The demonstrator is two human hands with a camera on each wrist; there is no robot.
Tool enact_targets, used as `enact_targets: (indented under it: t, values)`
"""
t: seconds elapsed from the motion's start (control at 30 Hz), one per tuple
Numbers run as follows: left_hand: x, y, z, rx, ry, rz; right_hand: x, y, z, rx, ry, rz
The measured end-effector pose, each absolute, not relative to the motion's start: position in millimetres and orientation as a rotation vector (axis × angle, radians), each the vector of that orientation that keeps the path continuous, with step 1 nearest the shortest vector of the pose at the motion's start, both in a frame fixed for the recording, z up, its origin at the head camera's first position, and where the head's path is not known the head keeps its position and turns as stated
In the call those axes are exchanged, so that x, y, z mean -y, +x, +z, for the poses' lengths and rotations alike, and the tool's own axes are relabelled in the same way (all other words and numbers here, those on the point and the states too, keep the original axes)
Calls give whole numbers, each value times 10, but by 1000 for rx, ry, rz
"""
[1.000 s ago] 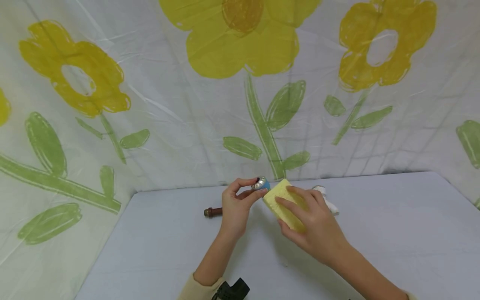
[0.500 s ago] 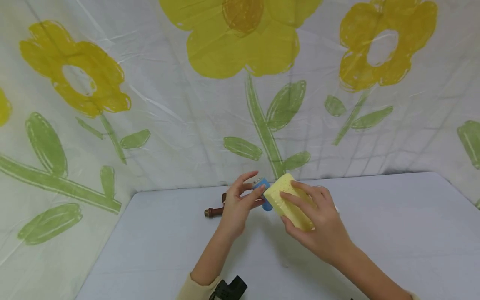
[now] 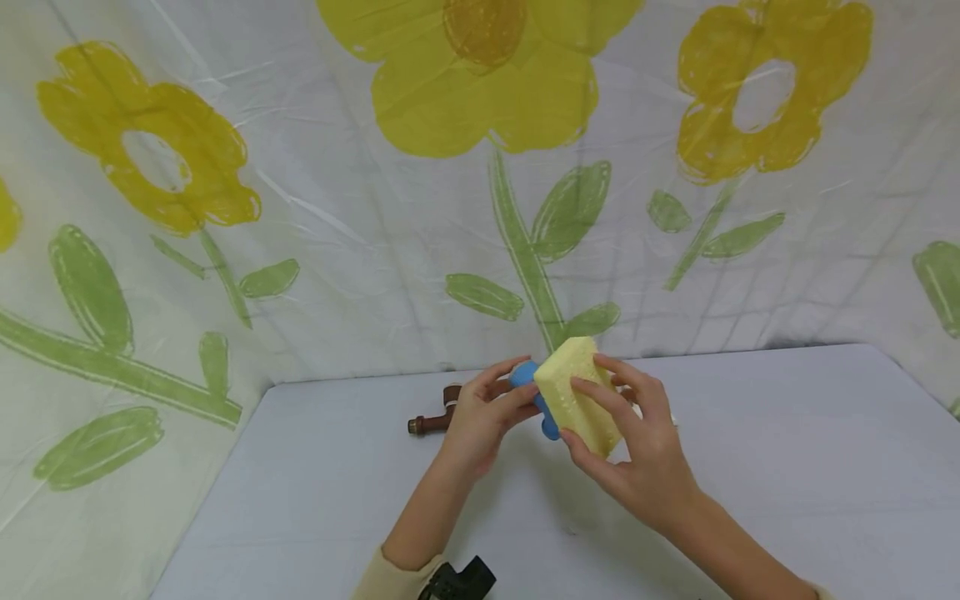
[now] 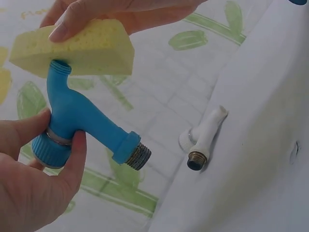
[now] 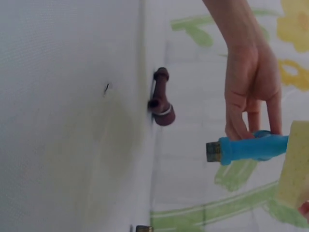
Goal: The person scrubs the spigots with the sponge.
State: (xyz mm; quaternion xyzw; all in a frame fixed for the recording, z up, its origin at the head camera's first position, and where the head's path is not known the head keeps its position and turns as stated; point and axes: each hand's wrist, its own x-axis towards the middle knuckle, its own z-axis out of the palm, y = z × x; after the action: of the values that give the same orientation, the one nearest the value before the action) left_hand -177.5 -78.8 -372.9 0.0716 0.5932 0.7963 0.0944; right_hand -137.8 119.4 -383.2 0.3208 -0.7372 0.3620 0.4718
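Observation:
My left hand (image 3: 480, 421) pinches a blue tap (image 4: 84, 118) by its ribbed knob, between thumb and fingers. The tap has a threaded metal inlet, and its spout end meets the underside of a yellow sponge (image 4: 72, 50) in the left wrist view. With thumb and fingertips my right hand (image 3: 637, 433) grips that sponge (image 3: 577, 396), tilted, up against the tap. Both are held above the table. From the head, the sponge hides part of the tap. The right wrist view shows the tap's inlet and body (image 5: 253, 147) beside the sponge's edge.
A dark red-brown tap (image 3: 429, 425) lies on the white table (image 3: 315, 500), left of my left hand. Behind my right hand lies a white tap (image 4: 203, 137), mostly hidden in the head view. A flower-printed sheet (image 3: 375, 250) rises behind the table.
The left hand has turned the blue tap, so its silvery end no longer faces the head camera. The right hand has shifted slightly right and tilted the sponge more upright.

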Motion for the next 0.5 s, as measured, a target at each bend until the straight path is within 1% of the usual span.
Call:
enact_targets:
  t: [0.33,0.5]
  values:
    - [765,-1768,-3762,-1631,98,2437,-1198,-1414,-3893,1820,811,877]
    - [739,-1762,-3756,-1615,68,2450,-1245,-1437,-3876,1843,770,882]
